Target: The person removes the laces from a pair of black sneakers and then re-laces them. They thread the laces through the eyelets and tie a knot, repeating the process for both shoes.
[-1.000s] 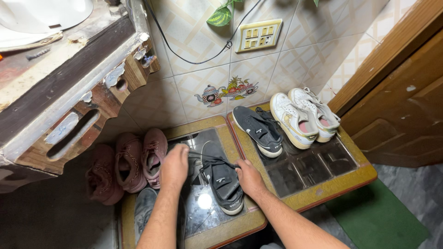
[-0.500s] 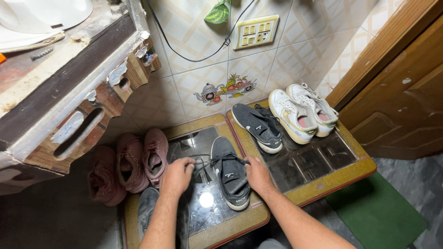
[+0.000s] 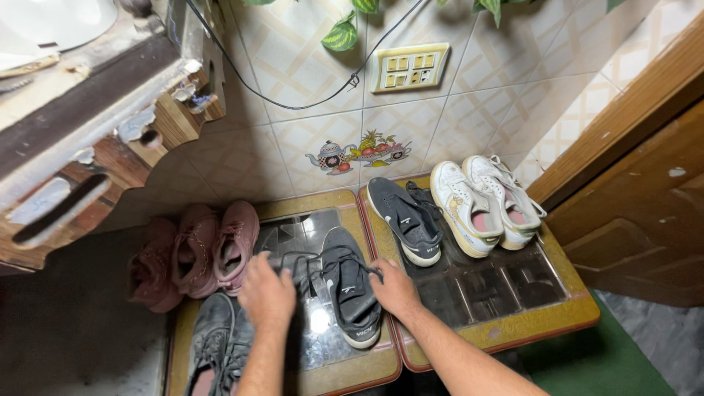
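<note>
head view: left hand [image 3: 267, 295] grip pinching lace [image 3: 293, 258]; right hand [image 3: 394, 287] grip closed on dark sneaker [image 3: 350, 286].

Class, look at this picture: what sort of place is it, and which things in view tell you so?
Probably a home entryway or shoe corner by a door: pairs of shoes, like the white sneakers, sit on low tables against a tiled wall, beside a wooden door.
</note>
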